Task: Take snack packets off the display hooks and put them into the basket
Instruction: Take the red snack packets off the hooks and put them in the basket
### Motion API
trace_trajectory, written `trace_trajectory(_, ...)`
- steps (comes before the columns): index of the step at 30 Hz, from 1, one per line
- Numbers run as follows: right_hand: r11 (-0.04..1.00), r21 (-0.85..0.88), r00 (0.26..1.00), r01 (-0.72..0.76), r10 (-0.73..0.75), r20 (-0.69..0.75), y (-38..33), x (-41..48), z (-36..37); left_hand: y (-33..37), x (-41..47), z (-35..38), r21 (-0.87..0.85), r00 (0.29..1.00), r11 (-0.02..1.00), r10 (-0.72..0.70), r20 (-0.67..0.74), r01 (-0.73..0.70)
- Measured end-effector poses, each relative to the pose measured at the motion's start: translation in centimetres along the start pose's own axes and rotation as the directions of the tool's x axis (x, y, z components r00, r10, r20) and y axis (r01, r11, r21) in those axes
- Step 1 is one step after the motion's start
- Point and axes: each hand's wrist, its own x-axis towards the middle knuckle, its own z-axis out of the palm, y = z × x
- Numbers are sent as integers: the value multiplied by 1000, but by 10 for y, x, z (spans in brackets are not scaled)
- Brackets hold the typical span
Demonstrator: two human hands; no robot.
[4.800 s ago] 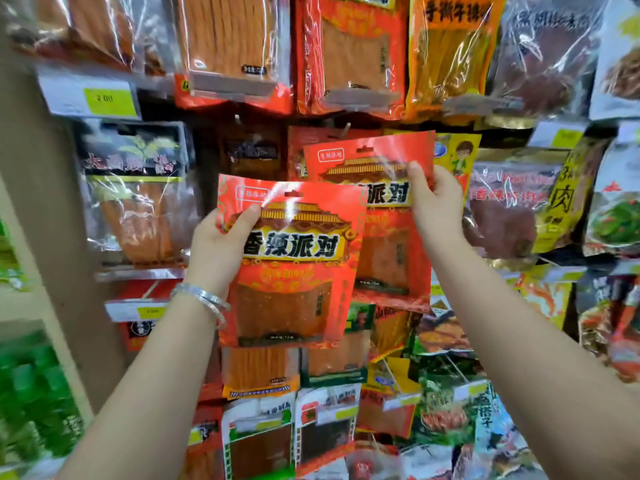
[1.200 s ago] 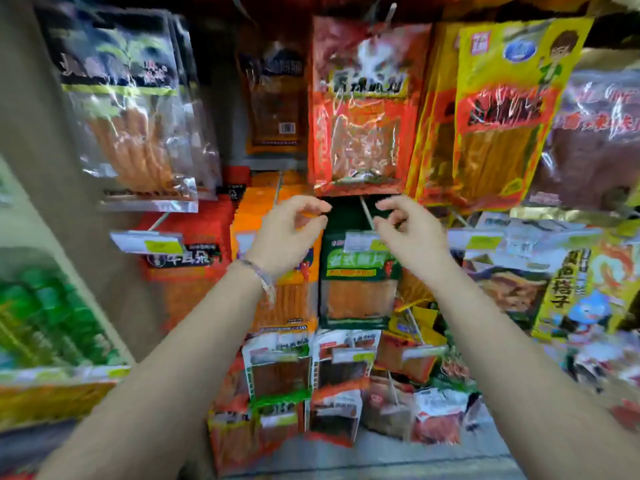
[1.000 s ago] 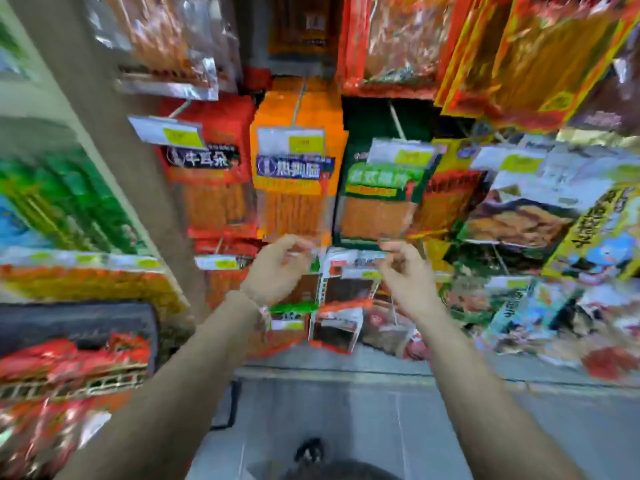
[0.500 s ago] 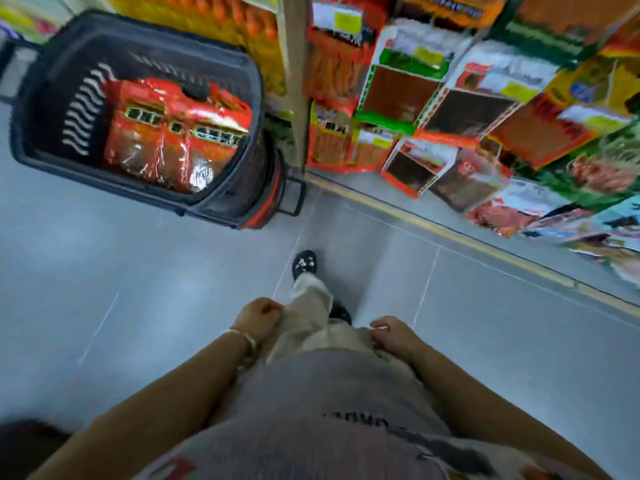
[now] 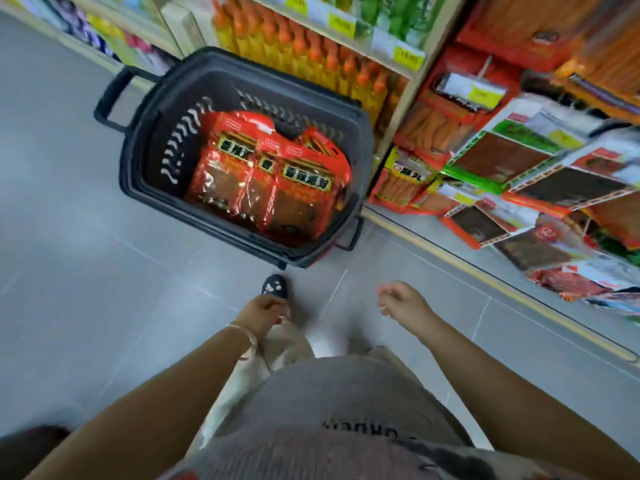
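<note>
A dark plastic basket stands on the grey floor against the shelving. Several red snack packets lie flat inside it. More snack packets hang on display hooks at the right. My left hand hangs low over my trouser leg with loosely curled fingers and holds nothing. A little to the right and apart from my body, my right hand is also empty with its fingers loosely curled. Both hands are well short of the basket.
Shelves with orange-capped bottles stand behind the basket. The basket's handle sticks out at its far left. A yellow floor strip runs along the display's foot. My dark shoe is just before the basket.
The view dropped from the hooks to the floor and basket. Both hands came down from the display empty; the right hand has since moved away from my leg, and the basket looks nearer.
</note>
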Motion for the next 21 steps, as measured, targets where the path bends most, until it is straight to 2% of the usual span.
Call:
trace_trajectory(4,965,242,994,104,-93,-55,-87,25,40,56,22,-69,8,990,991,134,40,-135)
trace_trajectory(7,939,309,988,152,-140,-61,-143,53,62,88,45,-110,-50,981,980,194,29,-192)
trace_trajectory(9,921,361,989,143,-122,-80,-170,78,73,103,65,-131,-89,980,976,198,-3,-198)
trace_trajectory(12,901,431,997,52,-20,-80,-196,119,88,118,98,-151,-87,982,979,180,-56,-184)
trace_trajectory(16,853,500,981,-150,193,-34,-197,174,104,125,137,-156,-158,989,981,95,-109,-111)
trace_trajectory(21,846,428,908,-316,401,-123,-173,237,113,124,177,-157,-275,987,956,61,-152,-101)
